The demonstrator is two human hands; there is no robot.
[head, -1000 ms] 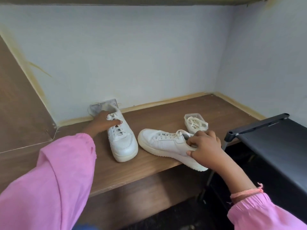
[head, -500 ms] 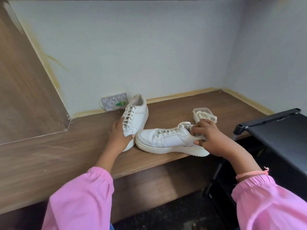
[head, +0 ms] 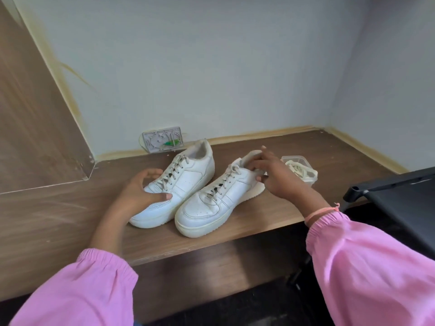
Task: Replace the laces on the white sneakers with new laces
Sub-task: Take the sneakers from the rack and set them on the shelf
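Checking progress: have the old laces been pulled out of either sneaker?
No: both the left sneaker and the right sneaker are fully laced.

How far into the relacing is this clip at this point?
Barely started. Done: both sneakers stand side by side on the wooden shelf, toes toward the person. In hand: the left hand grips the left sneaker; the right hand holds the right sneaker at the heel. Left: both are laced; the laces in the clear container look untouched.
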